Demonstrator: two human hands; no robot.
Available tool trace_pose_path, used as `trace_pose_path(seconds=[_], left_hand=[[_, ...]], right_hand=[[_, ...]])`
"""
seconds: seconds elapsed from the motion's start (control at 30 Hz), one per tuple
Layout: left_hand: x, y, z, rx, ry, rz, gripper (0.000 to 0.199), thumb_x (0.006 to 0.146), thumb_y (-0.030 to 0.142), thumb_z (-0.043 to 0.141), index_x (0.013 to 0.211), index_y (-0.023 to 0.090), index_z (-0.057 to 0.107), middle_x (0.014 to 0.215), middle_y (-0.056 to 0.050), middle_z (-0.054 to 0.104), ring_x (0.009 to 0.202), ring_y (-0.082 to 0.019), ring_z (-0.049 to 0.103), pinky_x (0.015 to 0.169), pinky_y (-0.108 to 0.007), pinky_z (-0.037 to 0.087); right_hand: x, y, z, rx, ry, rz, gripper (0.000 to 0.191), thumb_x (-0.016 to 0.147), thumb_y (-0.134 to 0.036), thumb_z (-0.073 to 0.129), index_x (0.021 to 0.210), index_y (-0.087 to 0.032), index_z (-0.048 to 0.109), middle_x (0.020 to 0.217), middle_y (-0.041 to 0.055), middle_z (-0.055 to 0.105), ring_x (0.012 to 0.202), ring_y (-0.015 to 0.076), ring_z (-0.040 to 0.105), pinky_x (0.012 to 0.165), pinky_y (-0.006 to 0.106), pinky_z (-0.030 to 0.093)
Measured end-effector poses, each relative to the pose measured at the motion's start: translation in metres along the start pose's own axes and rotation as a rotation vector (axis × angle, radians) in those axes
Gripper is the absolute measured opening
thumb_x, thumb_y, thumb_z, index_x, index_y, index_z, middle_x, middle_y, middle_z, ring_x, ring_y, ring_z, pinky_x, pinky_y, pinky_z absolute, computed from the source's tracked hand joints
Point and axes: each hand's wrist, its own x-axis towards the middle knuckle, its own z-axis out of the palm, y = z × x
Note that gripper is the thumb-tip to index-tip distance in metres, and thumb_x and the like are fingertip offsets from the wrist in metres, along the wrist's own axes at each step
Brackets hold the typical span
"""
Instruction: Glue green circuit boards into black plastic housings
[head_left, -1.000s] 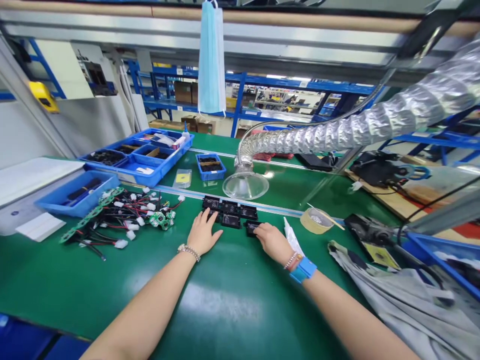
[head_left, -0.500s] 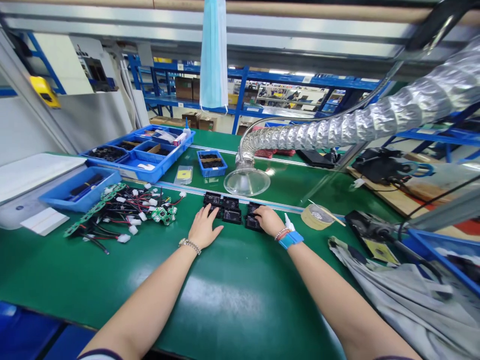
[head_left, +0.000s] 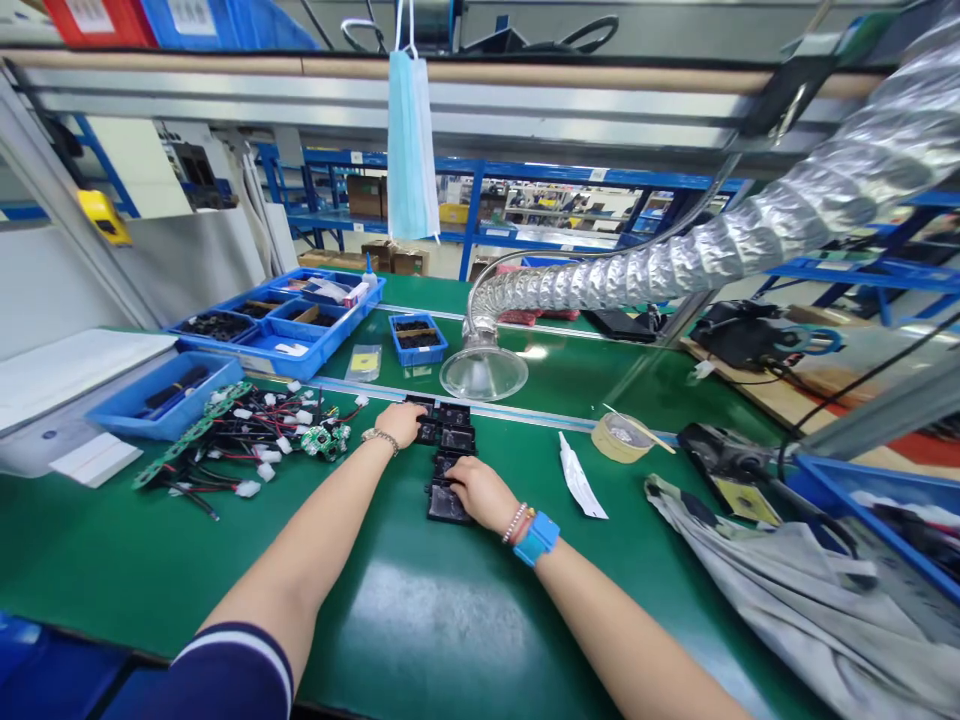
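Left hand of the person is a little left of the middle of the frame, its fingers resting at the small black cases. These cases lie close together in the middle of the frame, on the green table. Right hand is lower and more to the right, with bent fingers touching the lower cases of this group; the lowest case shows just beside its fingertips. For both hands, I cannot tell if the fingers are closed on a case or only lie against it.

On the right wrist there is a blue band. Above the cases, near the centre, hangs a clear hood, joined to a silver hose which goes to the upper right. Right of the centre lies a white tube, and beyond it a yellowish ring with a thin stick across. At the left of the frame is a heap of wires with white connectors. A blue face mask hangs at the top.
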Motion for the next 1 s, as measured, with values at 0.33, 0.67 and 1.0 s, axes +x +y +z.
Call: trace_pose_path(seconds=[0.33, 0.67, 1.0], left_hand=[[-0.070, -0.009, -0.056, 0.100, -0.029, -0.039, 0.024, 0.083, 0.029, 0.043, 0.092, 0.022, 0.063, 0.100, -0.004, 0.062, 0.091, -0.020, 0.058, 0.078, -0.028, 0.045], [-0.191, 0.071, -0.017, -0.026, -0.333, 0.378, 0.020, 0.084, 0.021, 0.041, 0.086, 0.022, 0.061, 0.085, -0.002, 0.061, 0.079, -0.017, 0.058, 0.069, -0.027, 0.045], [-0.156, 0.068, -0.012, -0.076, -0.045, 0.323, 0.029, 0.083, 0.037, 0.046, 0.103, 0.020, 0.058, 0.106, -0.006, 0.056, 0.097, -0.021, 0.052, 0.085, -0.035, 0.044]], right_hand=[[-0.006, 0.017, -0.006, 0.149, 0.141, 0.007, 0.013, 0.079, -0.012, 0.054, 0.088, -0.016, 0.062, 0.091, 0.0063, 0.060, 0.088, 0.0164, 0.054, 0.084, 0.029, 0.043], [-0.084, 0.022, -0.018, 0.194, 0.254, 0.049, 0.018, 0.085, -0.015, 0.041, 0.090, -0.015, 0.058, 0.097, 0.0097, 0.057, 0.094, 0.0196, 0.053, 0.085, 0.036, 0.046], [-0.120, -0.011, -0.018, 0.173, 0.217, -0.062, 0.023, 0.083, -0.022, 0.046, 0.103, -0.015, 0.055, 0.119, 0.0137, 0.049, 0.113, 0.0229, 0.043, 0.093, 0.041, 0.040]])
